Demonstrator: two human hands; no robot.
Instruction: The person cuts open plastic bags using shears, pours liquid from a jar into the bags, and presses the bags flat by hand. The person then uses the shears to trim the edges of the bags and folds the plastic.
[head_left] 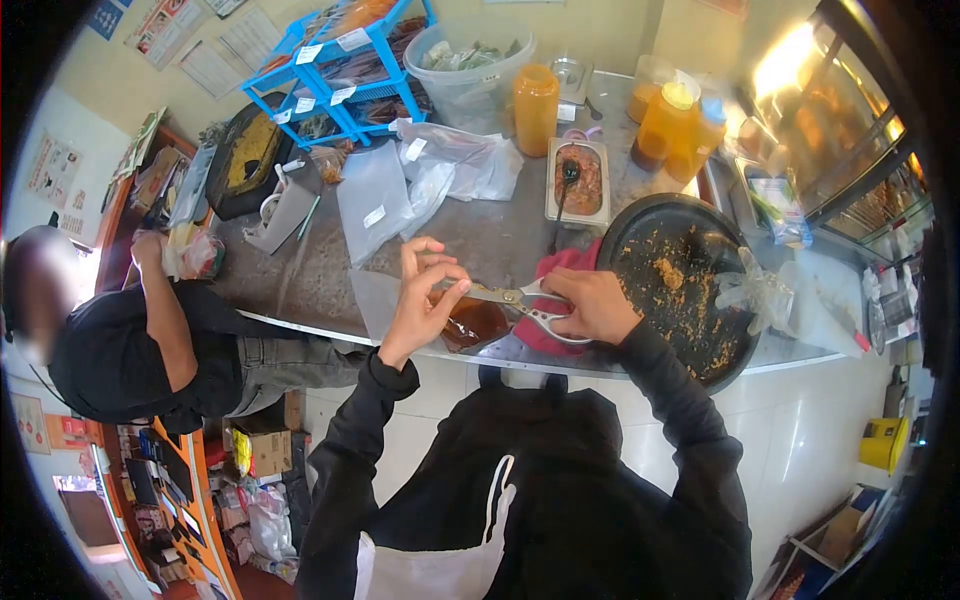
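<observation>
Over the counter's front edge, my right hand grips the handles of metal scissors, whose blades point left. My left hand pinches the top of a clear plastic packet of dark reddish-brown sauce, right by the blades. The blade tips and the packet's top edge are partly hidden by my left fingers. Behind my right hand lies a crumpled red cloth. Under my left wrist, a translucent plastic sheet or bag lies on the counter edge.
A large black pan with crumbs sits right of my right hand, a plastic glove on its rim. Behind are a metal tray of minced filling, sauce bottles and blue racks. Another person stands at the left.
</observation>
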